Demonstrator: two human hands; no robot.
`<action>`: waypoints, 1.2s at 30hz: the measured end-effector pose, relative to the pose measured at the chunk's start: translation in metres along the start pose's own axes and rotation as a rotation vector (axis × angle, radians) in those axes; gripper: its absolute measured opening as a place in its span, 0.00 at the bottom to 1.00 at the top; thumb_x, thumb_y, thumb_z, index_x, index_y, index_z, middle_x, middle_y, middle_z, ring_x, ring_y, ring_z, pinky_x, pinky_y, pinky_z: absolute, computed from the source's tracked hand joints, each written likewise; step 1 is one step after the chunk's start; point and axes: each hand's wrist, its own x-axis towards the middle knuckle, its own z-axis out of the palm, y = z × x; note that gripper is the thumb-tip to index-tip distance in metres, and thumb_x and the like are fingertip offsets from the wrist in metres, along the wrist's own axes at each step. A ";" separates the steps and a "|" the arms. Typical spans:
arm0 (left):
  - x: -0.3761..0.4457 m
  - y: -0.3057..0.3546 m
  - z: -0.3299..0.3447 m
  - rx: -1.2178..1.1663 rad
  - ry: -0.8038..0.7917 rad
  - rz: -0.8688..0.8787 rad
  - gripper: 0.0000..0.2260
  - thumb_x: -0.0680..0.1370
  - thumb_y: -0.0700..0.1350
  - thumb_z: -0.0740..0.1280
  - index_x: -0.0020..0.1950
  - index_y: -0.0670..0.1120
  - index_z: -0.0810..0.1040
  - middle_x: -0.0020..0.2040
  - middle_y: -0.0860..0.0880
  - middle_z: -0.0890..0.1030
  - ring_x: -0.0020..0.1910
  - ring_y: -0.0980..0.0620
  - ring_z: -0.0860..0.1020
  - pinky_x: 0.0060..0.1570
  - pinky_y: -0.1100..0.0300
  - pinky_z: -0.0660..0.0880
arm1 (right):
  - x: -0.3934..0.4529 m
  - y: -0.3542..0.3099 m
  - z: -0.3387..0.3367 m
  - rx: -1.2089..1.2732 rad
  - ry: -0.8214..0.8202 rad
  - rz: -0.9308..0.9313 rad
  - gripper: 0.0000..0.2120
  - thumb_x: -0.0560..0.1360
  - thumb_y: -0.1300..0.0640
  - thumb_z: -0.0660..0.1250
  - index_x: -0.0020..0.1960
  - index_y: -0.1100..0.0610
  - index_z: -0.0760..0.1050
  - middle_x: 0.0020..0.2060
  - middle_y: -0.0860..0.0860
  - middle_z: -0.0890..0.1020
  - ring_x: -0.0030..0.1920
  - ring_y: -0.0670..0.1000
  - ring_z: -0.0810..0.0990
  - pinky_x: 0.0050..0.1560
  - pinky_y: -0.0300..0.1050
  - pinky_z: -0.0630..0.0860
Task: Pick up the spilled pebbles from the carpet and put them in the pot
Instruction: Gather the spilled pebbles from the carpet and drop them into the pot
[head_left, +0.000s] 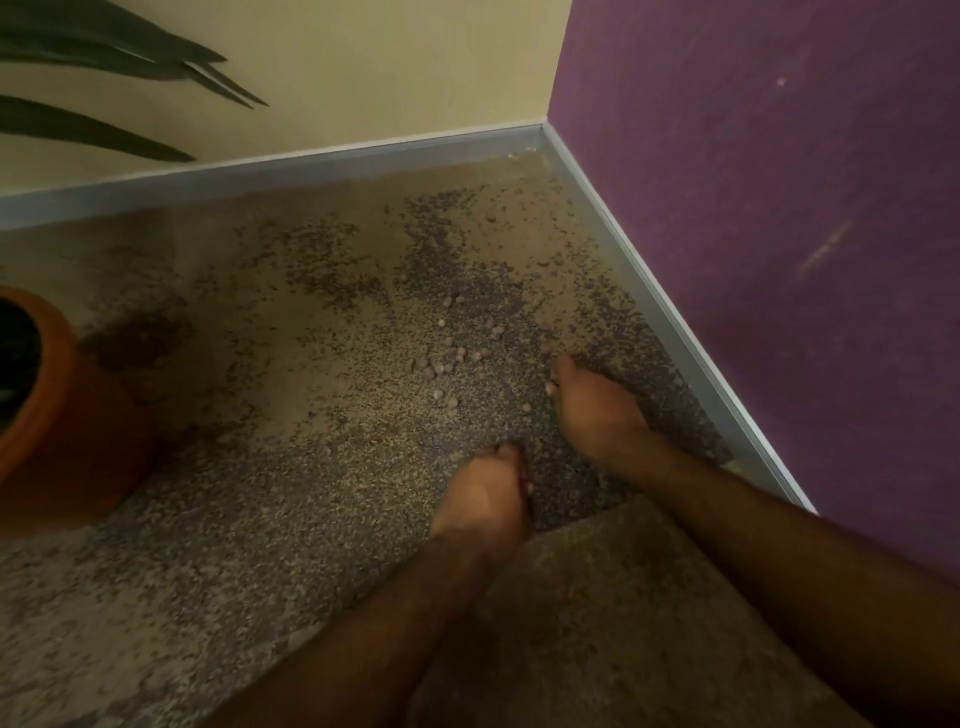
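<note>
Scattered pebbles (447, 358) on carpet (234, 509), right hand (597, 410) fingers pinching one, left hand (485, 499) clenched near.

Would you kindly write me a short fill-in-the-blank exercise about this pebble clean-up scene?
1. The pebbles lie scattered on the ____.
2. The orange pot stands at the ____ edge of the view.
3. The wall beside the right hand is coloured ____.
4. The left hand has its fingers ____.

Missing words: carpet; left; purple; curled

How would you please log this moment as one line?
right hand: reaching small pinkish round pebbles | left hand: curled, contents hidden | orange terracotta pot: far left
</note>
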 end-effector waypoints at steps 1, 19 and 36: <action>0.000 -0.001 -0.002 0.034 0.012 -0.003 0.05 0.79 0.44 0.61 0.54 0.46 0.71 0.50 0.45 0.77 0.49 0.46 0.77 0.47 0.54 0.75 | 0.000 0.000 0.001 -0.044 0.001 -0.025 0.15 0.80 0.59 0.56 0.66 0.56 0.60 0.46 0.57 0.81 0.41 0.58 0.80 0.36 0.47 0.71; -0.018 -0.014 -0.061 -0.940 0.009 -0.467 0.09 0.79 0.44 0.64 0.41 0.44 0.79 0.30 0.49 0.75 0.26 0.54 0.69 0.24 0.65 0.65 | -0.036 -0.058 -0.019 0.536 -0.094 -0.234 0.03 0.80 0.56 0.59 0.47 0.53 0.70 0.36 0.49 0.75 0.38 0.50 0.74 0.39 0.49 0.72; -0.130 -0.070 -0.234 -1.141 0.131 -0.633 0.09 0.79 0.41 0.57 0.40 0.46 0.72 0.33 0.47 0.73 0.29 0.53 0.68 0.25 0.65 0.65 | -0.059 -0.210 -0.125 0.644 -0.316 -0.518 0.05 0.80 0.54 0.61 0.45 0.48 0.71 0.33 0.46 0.77 0.34 0.47 0.75 0.39 0.49 0.74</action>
